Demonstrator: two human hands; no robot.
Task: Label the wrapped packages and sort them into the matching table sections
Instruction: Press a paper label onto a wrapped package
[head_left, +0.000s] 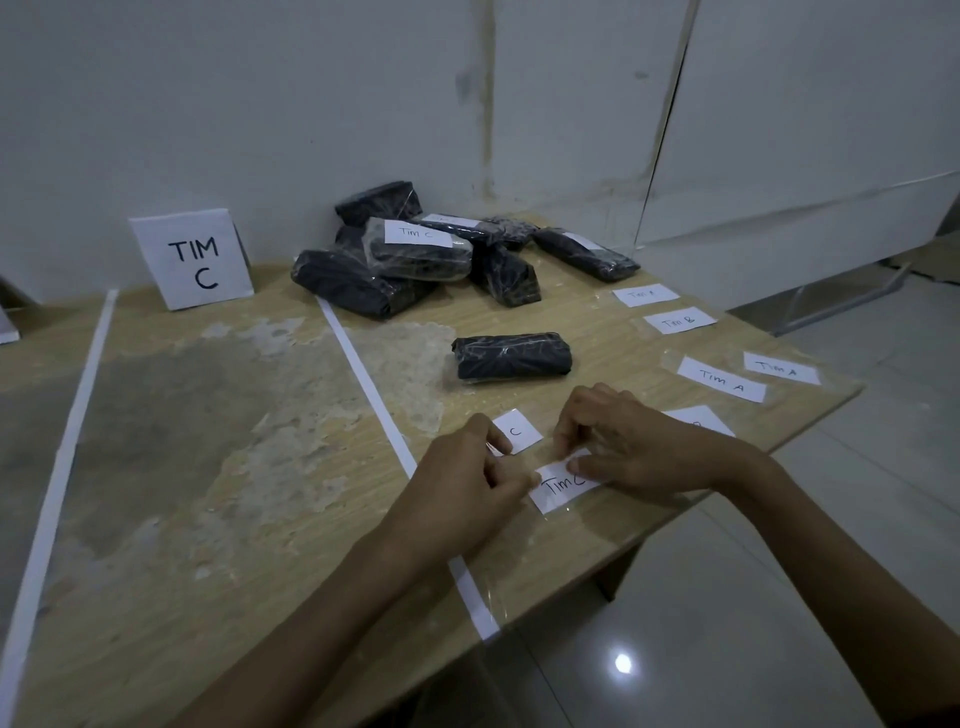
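The light is dim and flat, with a cool grey-blue cast and fine grain across the wall. One small, hard spot of glare sits on the glossy floor at the lower right, the reflection of a lamp overhead. Shadows are soft and weak, darkest under the heap of packages, whose plastic wrap catches pale highlights. The wide lens bows the table edges and the wall seams, more strongly toward the corners. Writing on the nearest label is legible, while the far labels look soft and washed out.
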